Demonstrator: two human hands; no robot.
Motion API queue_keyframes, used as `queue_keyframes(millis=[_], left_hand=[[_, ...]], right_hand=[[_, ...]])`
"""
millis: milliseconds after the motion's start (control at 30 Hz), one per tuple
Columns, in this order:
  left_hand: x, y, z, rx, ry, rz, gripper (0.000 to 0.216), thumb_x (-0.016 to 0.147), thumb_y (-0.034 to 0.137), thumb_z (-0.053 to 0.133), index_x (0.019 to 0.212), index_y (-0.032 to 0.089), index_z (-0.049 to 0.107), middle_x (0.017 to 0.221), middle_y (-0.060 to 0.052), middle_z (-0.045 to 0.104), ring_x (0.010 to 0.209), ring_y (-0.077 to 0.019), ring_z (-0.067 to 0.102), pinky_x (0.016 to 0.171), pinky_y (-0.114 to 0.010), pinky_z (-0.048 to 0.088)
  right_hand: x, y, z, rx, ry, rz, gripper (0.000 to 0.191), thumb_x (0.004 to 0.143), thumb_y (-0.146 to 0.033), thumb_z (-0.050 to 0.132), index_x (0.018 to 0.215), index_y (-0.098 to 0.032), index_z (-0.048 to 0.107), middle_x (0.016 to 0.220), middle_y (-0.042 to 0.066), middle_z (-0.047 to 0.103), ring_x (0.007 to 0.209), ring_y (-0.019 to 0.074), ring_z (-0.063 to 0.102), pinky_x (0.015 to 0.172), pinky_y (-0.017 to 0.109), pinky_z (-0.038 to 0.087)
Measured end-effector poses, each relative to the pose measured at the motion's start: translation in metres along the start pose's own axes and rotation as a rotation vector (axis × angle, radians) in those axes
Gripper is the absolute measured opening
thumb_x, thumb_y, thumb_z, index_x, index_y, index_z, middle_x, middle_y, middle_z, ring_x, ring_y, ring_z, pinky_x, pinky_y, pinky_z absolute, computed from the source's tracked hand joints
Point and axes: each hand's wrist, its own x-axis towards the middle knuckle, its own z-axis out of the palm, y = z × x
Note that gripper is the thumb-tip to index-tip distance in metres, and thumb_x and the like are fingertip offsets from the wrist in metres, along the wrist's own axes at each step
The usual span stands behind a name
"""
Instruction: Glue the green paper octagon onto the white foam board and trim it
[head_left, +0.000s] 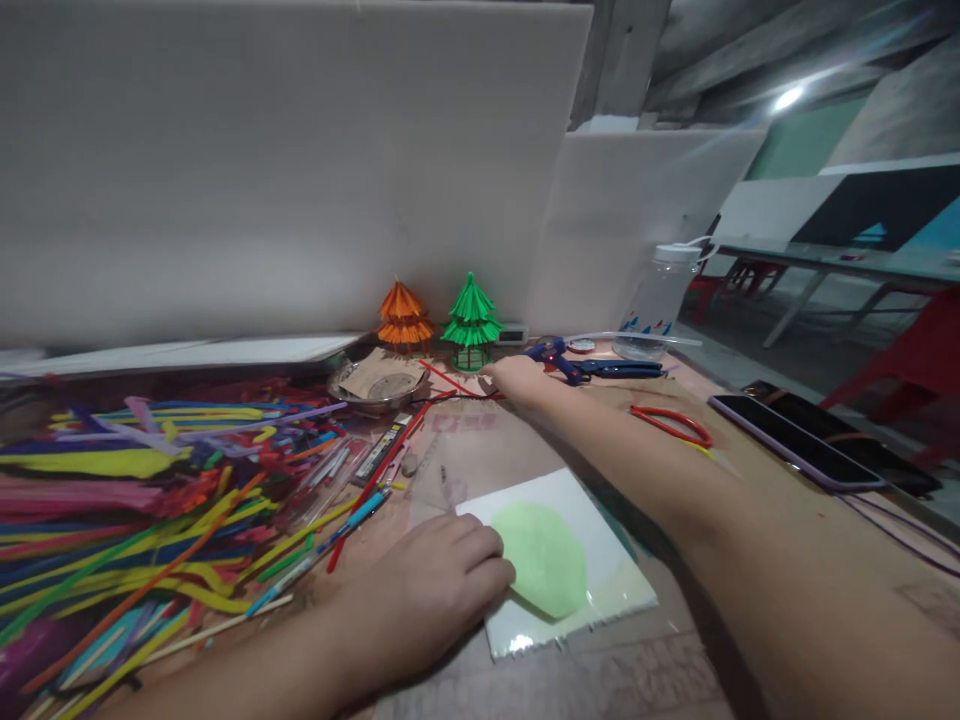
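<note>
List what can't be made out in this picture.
Head view: whatever the right hand may be gripping, hidden by the hand itself.
Head view: palm of the left hand, hidden by its back.
Head view: lettering on the narrow box, too small and blurred.
Head view: purple thing, cut off by the left edge.

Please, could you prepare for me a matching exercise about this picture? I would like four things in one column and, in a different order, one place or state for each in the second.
Column one
1. pale green sheet
2. right hand
3. orange tree
4. bottle

Column two
A. transparent, with a white lid
B. standing to the left of the green tree
C. on the white board, at the left hand's fingertips
D. stretched out beside the green tree's base

Pairs: 1-C, 2-D, 3-B, 4-A
</note>
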Motion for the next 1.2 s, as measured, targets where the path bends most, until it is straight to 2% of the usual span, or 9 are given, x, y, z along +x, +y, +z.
queue_keyframes(millis=[300, 433, 533, 567, 633, 667, 733, 967, 1200], left_hand=[[-0.002, -0.003, 0.004, 0.0, -0.078, 0.014, 0.006, 0.101, 0.016, 0.057, 0.1, 0.02, 0.062, 0.094, -0.001, 0.065, 0.084, -0.0192, 0.056, 0.071, -0.032, 0.039], [0.0, -0.002, 0.002, 0.005, -0.048, 0.014, 0.007, 0.102, 0.018, 0.057, 0.1, 0.02, 0.064, 0.094, -0.001, 0.067, 0.083, -0.0189, 0.057, 0.071, -0.031, 0.04], [0.001, -0.002, 0.0, 0.007, -0.031, 0.005, 0.012, 0.104, 0.02, 0.055, 0.098, 0.021, 0.065, 0.092, -0.002, 0.068, 0.082, -0.0181, 0.059, 0.072, -0.03, 0.042], [0.001, -0.002, 0.0, 0.0, -0.028, 0.001, 0.015, 0.105, 0.021, 0.053, 0.098, 0.021, 0.066, 0.092, -0.002, 0.068, 0.082, -0.0178, 0.059, 0.072, -0.03, 0.042], [0.002, -0.002, 0.0, -0.045, -0.018, -0.012, 0.019, 0.107, 0.025, 0.049, 0.101, 0.021, 0.067, 0.093, -0.003, 0.07, 0.084, -0.0172, 0.061, 0.074, -0.029, 0.044], [0.003, -0.003, 0.0, -0.089, 0.002, -0.023, 0.02, 0.108, 0.026, 0.048, 0.102, 0.021, 0.066, 0.095, -0.003, 0.07, 0.085, -0.017, 0.062, 0.075, -0.029, 0.045], [0.004, -0.003, 0.0, -0.199, 0.061, -0.08, 0.023, 0.108, 0.026, 0.045, 0.102, 0.02, 0.065, 0.098, -0.004, 0.071, 0.089, -0.0167, 0.064, 0.079, -0.028, 0.048], [0.013, 0.001, -0.017, -0.556, 0.124, -0.537, 0.029, 0.105, 0.039, 0.046, 0.092, 0.019, 0.062, 0.082, -0.002, 0.068, 0.076, -0.0173, 0.063, 0.067, -0.028, 0.048], [0.037, -0.007, -0.019, -1.058, 0.083, -0.864, 0.039, 0.095, 0.055, 0.061, 0.088, 0.016, 0.064, 0.074, 0.0, 0.061, 0.061, -0.0126, 0.055, 0.056, -0.024, 0.042]], right_hand=[[0.002, -0.011, -0.014, 0.256, 0.074, 0.047, 0.038, 0.099, -0.037, 0.067, 0.131, -0.016, 0.063, 0.132, 0.012, 0.065, 0.112, 0.0253, 0.067, 0.094, 0.046, 0.059], [-0.058, -0.007, -0.044, 0.529, 0.155, -0.007, 0.018, 0.104, -0.027, 0.053, 0.111, -0.014, 0.063, 0.107, 0.014, 0.075, 0.096, 0.0213, 0.072, 0.086, 0.036, 0.058], [-0.131, 0.005, -0.066, 0.807, 0.123, -0.123, 0.027, 0.107, -0.042, 0.043, 0.102, -0.02, 0.058, 0.09, 0.008, 0.078, 0.072, 0.0167, 0.074, 0.068, 0.03, 0.059], [-0.157, 0.01, -0.072, 1.121, 0.063, -0.206, 0.032, 0.103, -0.051, 0.05, 0.098, -0.021, 0.059, 0.084, 0.008, 0.078, 0.068, 0.0183, 0.073, 0.063, 0.03, 0.058], [-0.201, 0.018, -0.079, 1.486, -0.333, -0.407, 0.047, 0.093, -0.067, 0.061, 0.087, -0.021, 0.065, 0.066, 0.006, 0.074, 0.056, 0.0199, 0.071, 0.055, 0.03, 0.055], [-0.218, 0.019, -0.081, 1.468, -0.617, -0.465, 0.054, 0.093, -0.071, 0.059, 0.091, -0.018, 0.072, 0.068, 0.009, 0.076, 0.06, 0.022, 0.073, 0.059, 0.033, 0.056], [-0.238, 0.017, -0.078, 1.394, -0.755, -0.379, 0.061, 0.092, -0.073, 0.058, 0.103, -0.015, 0.076, 0.074, 0.011, 0.077, 0.067, 0.0212, 0.074, 0.065, 0.033, 0.055], [-0.223, -0.014, -0.034, 1.183, 0.015, -0.103, 0.05, 0.093, -0.068, 0.059, 0.08, -0.02, 0.065, 0.066, 0.0, 0.06, 0.059, 0.0134, 0.052, 0.056, 0.026, 0.039], [-0.225, -0.018, 0.003, 1.254, 0.087, -0.021, 0.057, 0.098, -0.072, 0.045, 0.084, -0.02, 0.065, 0.067, -0.001, 0.055, 0.063, 0.0156, 0.05, 0.06, 0.028, 0.039]])
